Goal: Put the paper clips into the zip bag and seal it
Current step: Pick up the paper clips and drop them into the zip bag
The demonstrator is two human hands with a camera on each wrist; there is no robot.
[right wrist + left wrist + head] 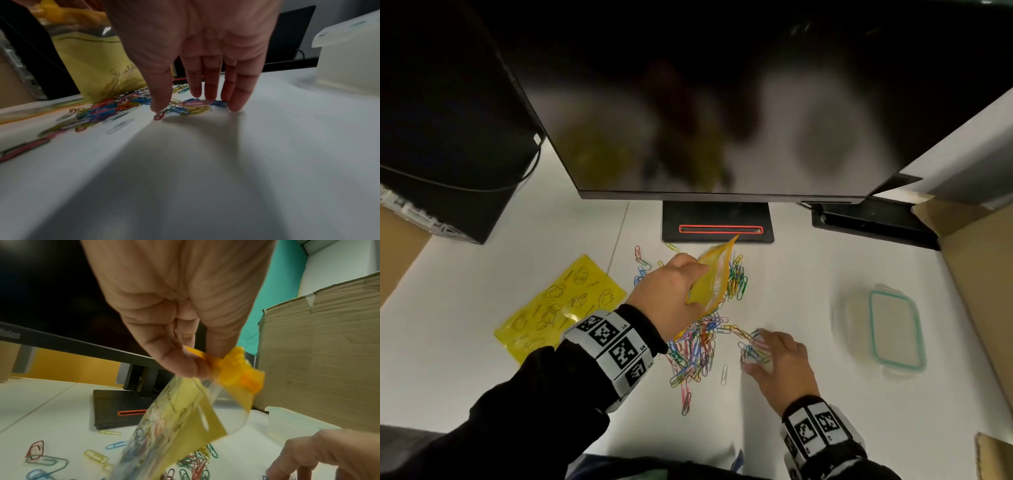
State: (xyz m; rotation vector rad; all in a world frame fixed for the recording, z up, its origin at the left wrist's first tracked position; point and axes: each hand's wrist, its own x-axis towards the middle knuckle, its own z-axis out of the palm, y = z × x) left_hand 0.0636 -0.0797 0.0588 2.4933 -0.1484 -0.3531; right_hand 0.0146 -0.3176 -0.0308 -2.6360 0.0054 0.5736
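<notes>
My left hand (pixel 681 284) holds a small yellow zip bag (pixel 714 284) by its top, above the table; in the left wrist view the fingers (pixel 185 366) pinch the orange zip strip and the bag (pixel 179 426) hangs open with a few clips showing inside. Several coloured paper clips (pixel 695 346) lie heaped on the white table under and around the bag. My right hand (pixel 767 353) reaches down at the heap's right edge, its straight fingertips (pixel 234 105) and thumb touching a small cluster of clips (pixel 195 105).
A second yellow bag (pixel 561 308) lies flat at the left. A clear container with a teal-rimmed lid (pixel 890 329) stands at the right. The monitor (pixel 722 120) and its black base (pixel 717 222) stand behind the clips. A cardboard box (pixel 979 274) borders the right side.
</notes>
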